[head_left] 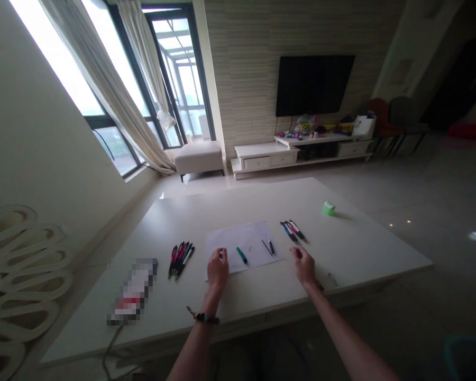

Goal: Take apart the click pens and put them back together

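Note:
My left hand (218, 266) rests at the left side of a white paper sheet (226, 238), its fingers curled closed; whatever lies inside them, if anything, is hidden. On the sheet lie a green pen barrel (241, 255), a thin dark refill (267, 247), a short dark pen part (271, 246) and a tiny pale piece (249, 248) too small to name. Right of the sheet, my right hand (303, 264) is also closed, just below a few pens (293, 231); the inside of its grip does not show. A bundle of several pens (181, 259) lies left of the sheet.
The white table (365, 248) carries a small green-and-white object (329, 208) at the right, a blurred-out flat object (134, 291) with a cable at the left and a small clear item (332, 279) near the front edge. Beyond stand an ottoman (199, 157) and a TV cabinet (265, 153).

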Action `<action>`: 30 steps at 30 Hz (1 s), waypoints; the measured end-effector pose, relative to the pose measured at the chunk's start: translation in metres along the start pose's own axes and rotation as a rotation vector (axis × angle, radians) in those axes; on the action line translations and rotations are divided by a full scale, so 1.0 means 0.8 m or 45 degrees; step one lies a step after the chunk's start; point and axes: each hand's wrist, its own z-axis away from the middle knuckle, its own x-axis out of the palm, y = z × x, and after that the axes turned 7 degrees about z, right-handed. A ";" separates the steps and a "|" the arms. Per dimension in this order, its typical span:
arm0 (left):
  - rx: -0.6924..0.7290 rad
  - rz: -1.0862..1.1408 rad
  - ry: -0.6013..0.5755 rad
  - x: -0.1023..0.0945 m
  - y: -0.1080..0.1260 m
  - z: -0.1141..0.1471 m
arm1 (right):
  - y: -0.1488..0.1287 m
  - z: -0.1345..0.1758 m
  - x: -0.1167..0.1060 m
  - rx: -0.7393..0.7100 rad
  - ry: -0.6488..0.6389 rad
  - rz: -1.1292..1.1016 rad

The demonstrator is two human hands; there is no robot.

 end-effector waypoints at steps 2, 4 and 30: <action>-0.045 -0.165 0.027 -0.030 -0.023 0.016 | 0.002 0.000 -0.002 0.038 0.023 -0.021; -0.030 -0.375 0.050 -0.063 -0.046 0.039 | 0.004 0.000 -0.003 0.073 0.058 -0.014; -0.031 -0.444 -0.264 0.049 0.055 -0.011 | -0.013 0.000 -0.003 0.009 0.004 0.133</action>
